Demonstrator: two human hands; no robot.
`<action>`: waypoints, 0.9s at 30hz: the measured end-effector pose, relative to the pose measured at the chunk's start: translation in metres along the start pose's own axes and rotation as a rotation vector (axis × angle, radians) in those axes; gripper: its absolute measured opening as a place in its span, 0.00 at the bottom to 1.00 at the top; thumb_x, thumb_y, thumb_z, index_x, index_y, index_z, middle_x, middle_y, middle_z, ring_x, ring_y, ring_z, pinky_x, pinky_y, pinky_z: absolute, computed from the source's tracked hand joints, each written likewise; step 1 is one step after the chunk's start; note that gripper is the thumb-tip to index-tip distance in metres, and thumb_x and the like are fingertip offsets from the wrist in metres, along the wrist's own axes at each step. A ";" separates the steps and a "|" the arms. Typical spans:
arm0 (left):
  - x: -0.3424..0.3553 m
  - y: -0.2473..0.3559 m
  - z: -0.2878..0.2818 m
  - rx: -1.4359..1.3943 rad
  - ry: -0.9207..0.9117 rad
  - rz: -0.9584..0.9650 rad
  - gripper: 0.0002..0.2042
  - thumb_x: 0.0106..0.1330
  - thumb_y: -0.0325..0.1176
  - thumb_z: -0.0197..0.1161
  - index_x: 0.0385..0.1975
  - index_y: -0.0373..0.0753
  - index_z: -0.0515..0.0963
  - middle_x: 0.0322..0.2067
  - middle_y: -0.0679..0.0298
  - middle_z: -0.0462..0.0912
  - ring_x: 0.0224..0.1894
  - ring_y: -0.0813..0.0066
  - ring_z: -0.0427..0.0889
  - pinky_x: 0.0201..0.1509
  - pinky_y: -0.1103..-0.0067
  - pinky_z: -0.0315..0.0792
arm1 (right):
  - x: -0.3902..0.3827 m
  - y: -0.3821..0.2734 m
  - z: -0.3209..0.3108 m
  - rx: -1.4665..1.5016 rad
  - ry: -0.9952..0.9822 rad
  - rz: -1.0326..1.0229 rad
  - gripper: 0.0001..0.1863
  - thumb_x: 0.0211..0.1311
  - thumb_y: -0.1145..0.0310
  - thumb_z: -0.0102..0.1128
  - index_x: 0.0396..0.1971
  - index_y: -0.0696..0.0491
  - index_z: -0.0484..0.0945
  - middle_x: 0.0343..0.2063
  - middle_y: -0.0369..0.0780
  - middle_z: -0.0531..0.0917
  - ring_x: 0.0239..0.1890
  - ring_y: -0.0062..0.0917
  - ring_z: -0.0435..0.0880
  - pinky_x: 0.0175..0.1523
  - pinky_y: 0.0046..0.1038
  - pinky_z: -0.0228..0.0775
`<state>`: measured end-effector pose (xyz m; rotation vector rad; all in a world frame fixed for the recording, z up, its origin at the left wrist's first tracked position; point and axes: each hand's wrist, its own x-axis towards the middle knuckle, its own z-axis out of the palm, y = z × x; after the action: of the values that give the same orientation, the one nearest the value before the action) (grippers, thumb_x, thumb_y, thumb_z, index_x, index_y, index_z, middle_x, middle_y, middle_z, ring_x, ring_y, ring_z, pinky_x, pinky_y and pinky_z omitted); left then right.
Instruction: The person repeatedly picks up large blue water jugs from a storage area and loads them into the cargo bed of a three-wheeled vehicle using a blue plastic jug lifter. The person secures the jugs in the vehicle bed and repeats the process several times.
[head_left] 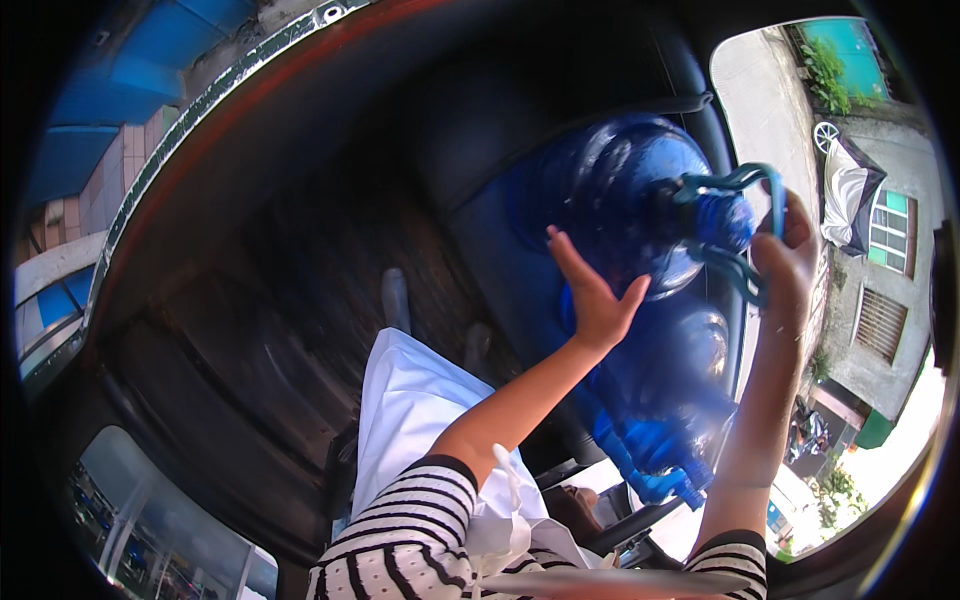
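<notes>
- Dark vehicle interior (300, 260) wrapped around everything, black seat back behind the upper jug, daylight street and buildings beyond the opening to the jug's right
- Upper blue water jug (625, 195), big and translucent, lying tipped rather than upright, round body toward the seat back, neck and cap end pointing right toward the open side; long axis roughly left to right across the view
- Second blue water jug (665, 390) directly below the upper jug, apparently touching it, its neck end aimed down toward the lower edge
- White cloth (405, 410), likely an apron, down and left of the upper jug, with black-and-white striped sleeves (400, 540) lower yet
- Left hand (592, 295) spread wide and flat, palm against the lower left of the upper jug's body, fingers fanned, bracing rather than clasping
- Right hand (785, 262) closed around the teal carry handle (735, 215) clipped at the upper jug's neck, fingers curled through its loop, bearing the pull at the neck end
- Upper jug between the two hands: body end nearer the left hand, neck end at the right hand, both in contact, the right hand the only one with an actual grip
- Handle's far side partly lost behind the jug's cap, so its full shape hard to tell
</notes>
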<state>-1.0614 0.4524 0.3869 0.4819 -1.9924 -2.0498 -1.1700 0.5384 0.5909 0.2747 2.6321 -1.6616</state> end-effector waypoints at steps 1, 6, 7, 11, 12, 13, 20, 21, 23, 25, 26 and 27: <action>0.006 0.003 0.014 0.064 0.016 -0.011 0.54 0.58 0.56 0.62 0.66 0.24 0.32 0.67 0.35 0.33 0.70 0.40 0.34 0.71 0.55 0.34 | 0.013 0.003 -0.008 0.073 0.091 0.134 0.28 0.43 0.77 0.52 0.52 0.62 0.70 0.21 0.33 0.72 0.17 0.12 0.67 0.23 0.13 0.56; 0.052 0.005 0.004 0.227 0.028 0.122 0.53 0.55 0.54 0.65 0.66 0.25 0.39 0.67 0.36 0.40 0.69 0.39 0.42 0.70 0.55 0.42 | 0.045 0.005 0.003 0.260 0.006 0.099 0.08 0.53 0.76 0.54 0.35 0.57 0.72 0.16 0.29 0.66 0.14 0.09 0.59 0.18 0.13 0.49; 0.065 0.006 0.001 0.198 0.015 0.124 0.53 0.53 0.55 0.66 0.67 0.28 0.40 0.67 0.38 0.41 0.69 0.38 0.42 0.68 0.51 0.43 | 0.053 -0.001 0.010 0.308 0.019 0.140 0.03 0.53 0.77 0.55 0.28 0.55 0.72 0.16 0.29 0.66 0.14 0.09 0.59 0.18 0.13 0.48; 0.114 0.007 -0.019 0.157 -0.065 0.199 0.52 0.46 0.58 0.68 0.67 0.36 0.49 0.65 0.42 0.46 0.67 0.38 0.49 0.65 0.44 0.46 | 0.073 -0.014 0.029 0.551 -0.141 0.155 0.06 0.55 0.77 0.57 0.26 0.53 0.68 0.15 0.29 0.64 0.14 0.10 0.58 0.19 0.15 0.48; 0.119 0.008 -0.024 0.088 -0.098 0.209 0.51 0.45 0.58 0.69 0.67 0.37 0.52 0.64 0.42 0.48 0.66 0.38 0.52 0.66 0.47 0.47 | 0.070 -0.013 0.026 0.485 -0.146 0.139 0.06 0.54 0.76 0.57 0.29 0.54 0.69 0.15 0.29 0.64 0.14 0.10 0.59 0.18 0.15 0.47; 0.123 0.010 -0.027 0.111 -0.172 0.185 0.51 0.45 0.57 0.69 0.67 0.37 0.52 0.64 0.42 0.48 0.65 0.38 0.52 0.66 0.48 0.48 | 0.067 -0.009 0.021 0.438 -0.226 0.078 0.08 0.54 0.76 0.57 0.33 0.55 0.69 0.15 0.29 0.65 0.14 0.10 0.59 0.18 0.15 0.46; 0.172 0.021 -0.036 0.003 -0.298 0.065 0.32 0.53 0.40 0.68 0.57 0.33 0.67 0.54 0.48 0.72 0.58 0.57 0.71 0.64 0.70 0.62 | -0.010 0.024 -0.015 -0.025 0.054 -0.007 0.25 0.47 0.64 0.58 0.47 0.57 0.68 0.18 0.28 0.65 0.17 0.08 0.59 0.21 0.14 0.47; 0.187 0.021 -0.027 0.019 -0.456 0.006 0.32 0.52 0.44 0.69 0.56 0.35 0.70 0.53 0.51 0.74 0.56 0.59 0.73 0.62 0.70 0.65 | -0.023 0.022 -0.016 -0.066 0.057 -0.024 0.26 0.46 0.64 0.59 0.47 0.57 0.69 0.18 0.28 0.64 0.17 0.08 0.59 0.21 0.14 0.47; 0.203 0.024 -0.002 0.282 -0.718 0.153 0.32 0.52 0.47 0.68 0.55 0.38 0.72 0.53 0.52 0.75 0.55 0.57 0.74 0.60 0.70 0.67 | -0.046 0.016 -0.017 -0.099 0.117 0.077 0.27 0.44 0.65 0.61 0.47 0.58 0.69 0.18 0.29 0.65 0.17 0.09 0.61 0.22 0.14 0.49; 0.202 0.030 0.022 0.435 -0.824 0.214 0.35 0.49 0.56 0.66 0.56 0.43 0.72 0.54 0.53 0.74 0.57 0.57 0.73 0.60 0.70 0.67 | -0.059 0.009 -0.014 -0.138 0.158 0.192 0.26 0.48 0.69 0.62 0.49 0.59 0.68 0.21 0.31 0.68 0.19 0.10 0.66 0.24 0.13 0.53; 0.198 0.033 0.030 0.493 -0.855 0.270 0.37 0.47 0.59 0.66 0.57 0.44 0.72 0.54 0.54 0.74 0.56 0.57 0.74 0.60 0.69 0.67 | -0.059 0.010 -0.009 -0.009 0.146 0.185 0.25 0.48 0.70 0.62 0.49 0.60 0.68 0.22 0.31 0.68 0.20 0.10 0.66 0.24 0.13 0.54; 0.193 0.037 0.036 0.543 -0.903 0.332 0.39 0.46 0.61 0.66 0.57 0.45 0.72 0.54 0.54 0.74 0.56 0.57 0.74 0.60 0.69 0.68 | -0.058 0.008 -0.007 0.085 0.170 0.204 0.25 0.49 0.71 0.61 0.49 0.60 0.68 0.22 0.31 0.68 0.20 0.11 0.66 0.24 0.13 0.54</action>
<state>-1.2548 0.4077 0.4115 -0.8084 -2.8635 -1.6142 -1.1107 0.5398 0.5935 0.6900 2.5441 -1.7549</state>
